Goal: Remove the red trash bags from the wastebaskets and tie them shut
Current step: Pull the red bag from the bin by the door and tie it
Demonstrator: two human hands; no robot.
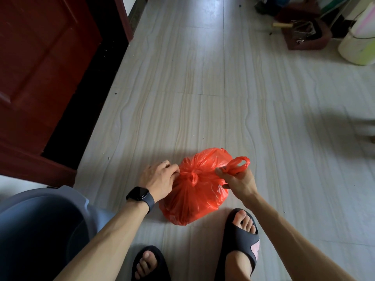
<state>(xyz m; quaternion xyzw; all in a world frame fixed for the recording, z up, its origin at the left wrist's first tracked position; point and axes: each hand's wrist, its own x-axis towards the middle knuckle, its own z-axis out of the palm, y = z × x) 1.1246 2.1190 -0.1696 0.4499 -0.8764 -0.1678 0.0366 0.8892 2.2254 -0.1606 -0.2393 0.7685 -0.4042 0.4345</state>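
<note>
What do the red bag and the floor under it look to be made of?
The red bag looks like thin plastic film, glossy and slightly translucent; it crinkles finely and shines. The floor is probably glazed tile with printed wavy grain, given straight joints and a soft sheen; vinyl is possible.

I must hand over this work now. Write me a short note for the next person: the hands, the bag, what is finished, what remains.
left hand: pinches the bag's plastic just left of the knot.
right hand: pinches the handle loop, drawn out to the right.
red trash bag: out of its wastebasket, standing on the floor before the feet.
Done: bag removed, one knot formed at the neck.
Left: pull the knot tight, perhaps add a second. The grey-blue thing at lower left may be a wastebasket; I cannot tell.
</note>
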